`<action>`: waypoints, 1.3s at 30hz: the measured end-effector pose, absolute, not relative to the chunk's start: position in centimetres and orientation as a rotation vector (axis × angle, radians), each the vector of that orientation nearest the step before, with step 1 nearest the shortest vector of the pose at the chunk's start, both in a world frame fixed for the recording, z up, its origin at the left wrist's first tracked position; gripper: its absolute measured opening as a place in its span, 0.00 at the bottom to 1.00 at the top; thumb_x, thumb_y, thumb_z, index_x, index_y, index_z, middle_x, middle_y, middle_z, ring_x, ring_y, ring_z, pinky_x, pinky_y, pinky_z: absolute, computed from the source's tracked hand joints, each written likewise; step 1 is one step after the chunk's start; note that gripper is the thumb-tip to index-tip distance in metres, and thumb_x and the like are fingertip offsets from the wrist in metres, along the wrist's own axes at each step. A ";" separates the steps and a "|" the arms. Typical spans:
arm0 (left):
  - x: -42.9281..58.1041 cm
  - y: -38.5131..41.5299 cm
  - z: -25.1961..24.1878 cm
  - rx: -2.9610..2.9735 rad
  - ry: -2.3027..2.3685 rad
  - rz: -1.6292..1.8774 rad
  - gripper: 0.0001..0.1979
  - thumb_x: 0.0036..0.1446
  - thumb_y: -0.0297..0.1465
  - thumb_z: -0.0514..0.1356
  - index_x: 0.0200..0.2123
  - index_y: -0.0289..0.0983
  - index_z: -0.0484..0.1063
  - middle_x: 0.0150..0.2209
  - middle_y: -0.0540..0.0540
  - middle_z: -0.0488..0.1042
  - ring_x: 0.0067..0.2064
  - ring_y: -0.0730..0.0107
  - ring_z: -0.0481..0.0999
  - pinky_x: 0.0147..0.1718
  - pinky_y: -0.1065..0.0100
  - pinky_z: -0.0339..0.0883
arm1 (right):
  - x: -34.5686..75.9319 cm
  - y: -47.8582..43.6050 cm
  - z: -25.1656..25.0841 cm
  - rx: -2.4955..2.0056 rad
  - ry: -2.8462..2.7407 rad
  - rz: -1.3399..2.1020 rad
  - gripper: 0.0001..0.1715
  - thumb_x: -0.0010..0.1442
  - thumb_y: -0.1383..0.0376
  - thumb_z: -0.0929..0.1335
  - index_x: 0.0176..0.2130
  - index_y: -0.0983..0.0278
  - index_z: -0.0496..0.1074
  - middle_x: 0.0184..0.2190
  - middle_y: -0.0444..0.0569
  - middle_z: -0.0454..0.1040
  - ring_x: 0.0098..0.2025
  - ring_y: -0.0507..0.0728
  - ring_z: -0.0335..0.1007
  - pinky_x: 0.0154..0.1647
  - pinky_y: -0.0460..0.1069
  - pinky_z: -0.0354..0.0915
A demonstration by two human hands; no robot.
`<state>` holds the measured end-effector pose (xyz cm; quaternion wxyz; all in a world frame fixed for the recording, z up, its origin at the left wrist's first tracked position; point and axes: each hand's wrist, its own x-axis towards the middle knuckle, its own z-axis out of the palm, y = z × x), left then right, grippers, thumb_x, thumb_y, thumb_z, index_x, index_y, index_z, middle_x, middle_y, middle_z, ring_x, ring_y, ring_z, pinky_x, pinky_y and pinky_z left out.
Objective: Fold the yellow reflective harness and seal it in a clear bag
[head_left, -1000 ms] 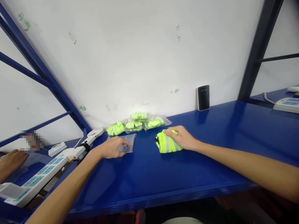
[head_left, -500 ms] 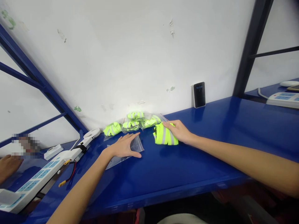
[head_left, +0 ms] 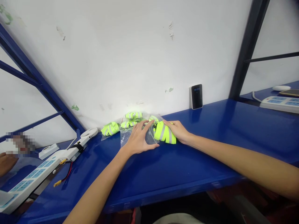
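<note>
A scuffed white wall backs a glossy blue metal shelf (head_left: 201, 155), framed by slanting blue struts on the left and a dark upright post at about 1 o'clock.

Near the middle of the shelf, toward the wall, lies a folded vest (head_left: 164, 133): soft fluorescent yellow-green fabric crossed by grey reflective bands, bundled into a stubby rounded block. Its long axis runs roughly from 10 o'clock to 4 o'clock, the bands crossing it. The right hand (head_left: 177, 130) rests on the bundle's 3 o'clock end, fingers curled over the top edge and pressing it down. The left hand (head_left: 139, 139) lies flat, fingers spread, on a thin clear plastic bag (head_left: 130, 135), limp and crinkled, whose near-right corner touches the vest; whether the thumb pinches the film is hard to tell from here.

At 11 o'clock from the hands, against the wall, sits a cluster of bagged vests (head_left: 123, 123), the same bright fabric sealed in shiny film. A small black rectangular device (head_left: 196, 96) leans upright on the wall at 1 o'clock. At 9 o'clock lie a long white power strip (head_left: 30, 182) and a round white fan (head_left: 89, 133). Another person's hand (head_left: 6, 162) shows at the far left edge.
</note>
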<state>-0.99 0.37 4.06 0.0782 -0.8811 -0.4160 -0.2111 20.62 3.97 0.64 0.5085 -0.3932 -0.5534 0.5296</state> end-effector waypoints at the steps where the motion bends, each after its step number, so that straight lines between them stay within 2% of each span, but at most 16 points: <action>1: -1.0 0.3 3.9 -2.616 -1.213 -0.614 0.50 0.46 0.53 0.63 0.68 0.46 0.47 0.61 0.37 0.58 0.62 0.45 0.58 0.60 0.44 0.49 | 20.6 3.7 0.7 -0.954 -1.397 1.248 0.26 0.55 0.46 0.69 0.30 0.67 0.75 0.27 0.50 0.76 0.26 0.55 0.67 0.24 0.48 0.60; 6: -0.2 -0.5 2.8 -2.565 -1.080 -0.500 0.51 0.46 0.55 0.62 0.68 0.41 0.47 0.61 0.34 0.59 0.62 0.44 0.58 0.62 0.42 0.43 | 20.3 2.9 0.6 -0.941 -1.709 1.042 0.27 0.59 0.46 0.65 0.23 0.65 0.69 0.20 0.44 0.68 0.21 0.51 0.58 0.21 0.47 0.54; 9: 0.6 -0.9 2.4 -2.516 -1.057 -0.492 0.50 0.48 0.53 0.62 0.68 0.40 0.46 0.60 0.33 0.61 0.61 0.43 0.59 0.62 0.42 0.42 | 20.1 3.1 0.3 -0.977 -1.764 0.967 0.29 0.61 0.46 0.62 0.22 0.64 0.67 0.19 0.43 0.66 0.22 0.52 0.57 0.22 0.47 0.54; 11: 1.1 -1.0 2.3 -2.501 -1.054 -0.497 0.50 0.48 0.52 0.62 0.68 0.39 0.45 0.60 0.33 0.61 0.61 0.43 0.59 0.62 0.41 0.41 | 20.1 3.1 0.2 -0.972 -1.788 0.927 0.27 0.62 0.46 0.61 0.24 0.64 0.67 0.22 0.44 0.67 0.25 0.53 0.60 0.25 0.48 0.56; 15: 1.3 -1.1 2.0 -2.526 -1.039 -0.526 0.52 0.46 0.50 0.64 0.68 0.36 0.43 0.61 0.32 0.60 0.63 0.43 0.57 0.62 0.43 0.42 | 20.1 2.6 0.6 -0.932 -1.817 0.809 0.17 0.64 0.51 0.61 0.34 0.61 0.62 0.31 0.45 0.67 0.34 0.56 0.64 0.34 0.50 0.61; 19: 1.6 -1.1 1.8 -2.585 -1.053 -0.536 0.55 0.46 0.46 0.64 0.69 0.35 0.36 0.64 0.32 0.55 0.65 0.46 0.54 0.64 0.45 0.42 | 20.1 1.7 1.3 -0.852 -1.864 0.836 0.12 0.67 0.54 0.58 0.38 0.59 0.57 0.36 0.45 0.65 0.39 0.56 0.64 0.41 0.51 0.62; 22: 2.2 -1.0 1.7 -2.586 -1.074 -0.533 0.55 0.47 0.43 0.64 0.69 0.34 0.34 0.61 0.32 0.60 0.62 0.46 0.58 0.63 0.45 0.44 | 19.7 1.5 1.4 -0.790 -1.803 0.968 0.09 0.67 0.56 0.58 0.41 0.58 0.56 0.38 0.46 0.66 0.43 0.57 0.64 0.45 0.52 0.62; 24: 2.4 -0.9 1.6 -2.559 -1.069 -0.514 0.55 0.47 0.42 0.63 0.69 0.33 0.34 0.56 0.32 0.63 0.59 0.45 0.62 0.61 0.45 0.47 | 19.4 1.7 1.2 -0.788 -1.696 1.116 0.07 0.65 0.59 0.59 0.43 0.58 0.54 0.36 0.45 0.66 0.41 0.57 0.65 0.43 0.51 0.63; 27: 2.2 -0.7 1.6 -2.523 -1.033 -0.452 0.53 0.48 0.42 0.63 0.68 0.31 0.36 0.52 0.33 0.66 0.56 0.45 0.64 0.60 0.46 0.50 | 19.4 2.2 1.0 -0.775 -1.512 1.295 0.11 0.60 0.63 0.61 0.44 0.57 0.55 0.33 0.42 0.65 0.36 0.56 0.66 0.38 0.50 0.64; 29: 1.7 -0.5 1.5 -2.508 -1.043 -0.435 0.52 0.49 0.43 0.62 0.68 0.31 0.36 0.51 0.34 0.66 0.55 0.46 0.65 0.59 0.47 0.51 | 19.8 2.4 1.0 -0.736 -1.504 1.358 0.14 0.57 0.64 0.62 0.44 0.57 0.58 0.35 0.43 0.66 0.38 0.56 0.67 0.38 0.50 0.65; 31: 1.0 -0.4 1.5 -2.499 -1.078 -0.450 0.52 0.50 0.43 0.62 0.68 0.32 0.36 0.52 0.34 0.65 0.56 0.47 0.64 0.60 0.47 0.51 | 20.3 2.6 1.2 -0.725 -1.622 1.371 0.16 0.54 0.65 0.64 0.44 0.59 0.62 0.37 0.44 0.68 0.40 0.56 0.67 0.40 0.50 0.65; 34: 0.0 -0.4 1.4 -2.499 -1.119 -0.489 0.51 0.50 0.44 0.62 0.68 0.34 0.37 0.55 0.34 0.64 0.58 0.47 0.63 0.60 0.47 0.50 | 20.8 2.7 1.7 -0.788 -1.769 1.353 0.21 0.50 0.65 0.70 0.46 0.62 0.67 0.35 0.45 0.70 0.38 0.56 0.68 0.38 0.51 0.64; 39: -0.1 -0.6 1.8 -2.477 -1.159 -0.519 0.51 0.48 0.47 0.63 0.68 0.35 0.42 0.56 0.33 0.63 0.59 0.46 0.62 0.61 0.46 0.48 | 20.3 2.5 1.5 -0.828 -1.618 1.354 0.28 0.44 0.62 0.76 0.45 0.64 0.70 0.30 0.45 0.73 0.34 0.56 0.70 0.36 0.51 0.65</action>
